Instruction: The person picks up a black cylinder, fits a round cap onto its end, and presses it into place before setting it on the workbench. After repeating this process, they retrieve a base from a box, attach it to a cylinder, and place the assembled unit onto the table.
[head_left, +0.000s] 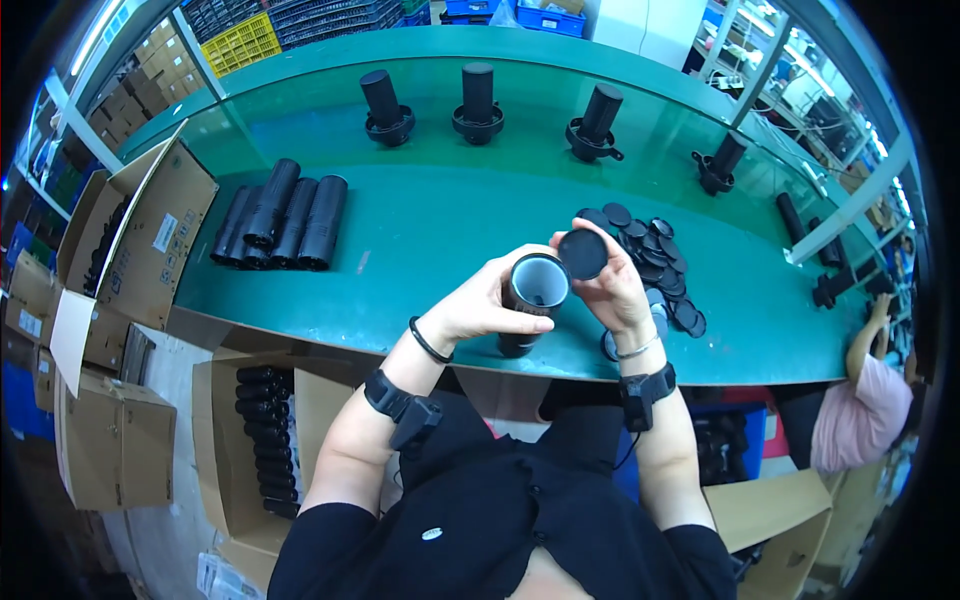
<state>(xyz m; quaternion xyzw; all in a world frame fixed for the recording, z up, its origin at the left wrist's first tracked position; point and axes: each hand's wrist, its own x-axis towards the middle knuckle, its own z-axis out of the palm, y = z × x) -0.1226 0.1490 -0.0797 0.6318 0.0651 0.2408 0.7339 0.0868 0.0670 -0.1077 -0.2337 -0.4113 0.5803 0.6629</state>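
Left hand (pixel 487 303) clamped on black tube (pixel 528 300) | right hand (pixel 610 285) pinching round cap (pixel 583 254) | brown cartons (pixel 140 235) left

tube (pixel 527 300) in left hand (pixel 480 305), cap (pixel 582 254) in right hand (pixel 610 290) just right of tube mouth, both above near edge of table (pixel 450 230). loose caps (pixel 660 250) heaped right; stacked tubes (pixel 285 215) lie left; upright fixtures (pixel 478 105) in row behind.
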